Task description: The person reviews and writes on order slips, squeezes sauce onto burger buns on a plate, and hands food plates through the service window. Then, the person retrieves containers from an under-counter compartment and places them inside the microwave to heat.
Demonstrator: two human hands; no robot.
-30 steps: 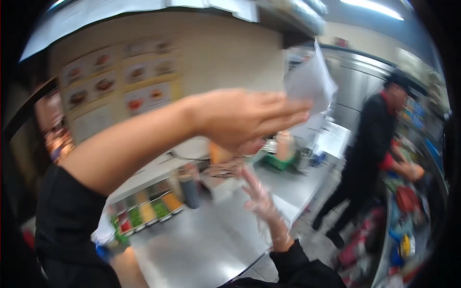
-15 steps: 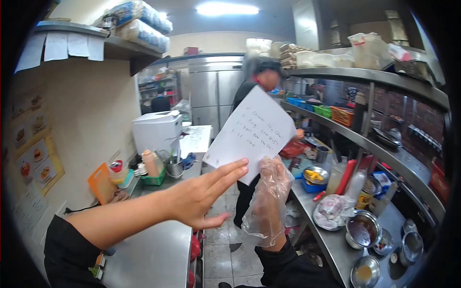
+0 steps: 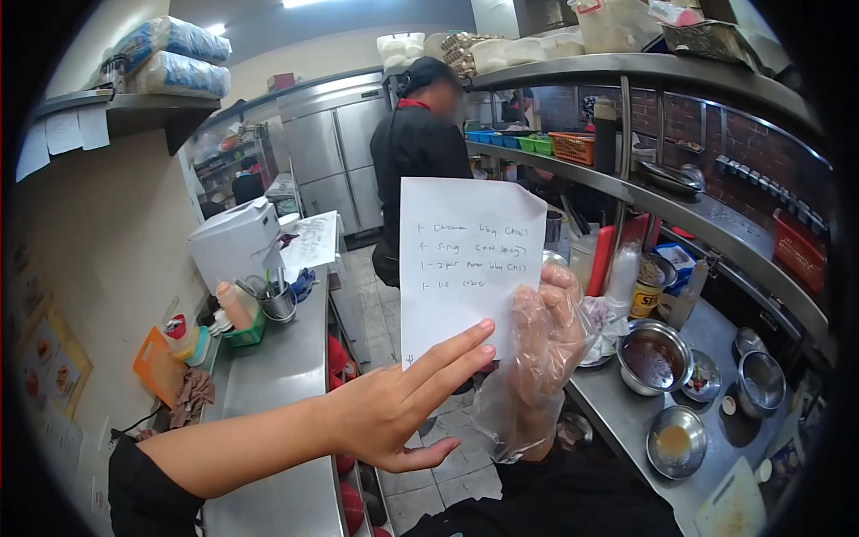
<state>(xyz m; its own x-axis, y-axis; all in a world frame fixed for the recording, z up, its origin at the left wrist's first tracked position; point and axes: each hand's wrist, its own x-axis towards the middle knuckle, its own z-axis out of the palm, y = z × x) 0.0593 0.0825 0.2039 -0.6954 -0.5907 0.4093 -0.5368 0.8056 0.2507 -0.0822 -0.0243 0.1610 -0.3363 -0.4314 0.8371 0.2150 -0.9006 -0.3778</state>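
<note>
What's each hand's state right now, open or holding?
Left hand: open, extended in front of the paper; contact unclear.
Right hand: closed, holding the paper's lower right edge through a clear plastic glove.

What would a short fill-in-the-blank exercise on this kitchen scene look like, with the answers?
1. Unlike the left hand, the right hand is covered in clear ____.
2. The right hand holds a handwritten sheet of paper coloured ____.
3. On the left counter, the small basket is coloured ____.
4. The wrapped packs are stacked on a wall ____.

Missing words: plastic; white; green; shelf.
</note>
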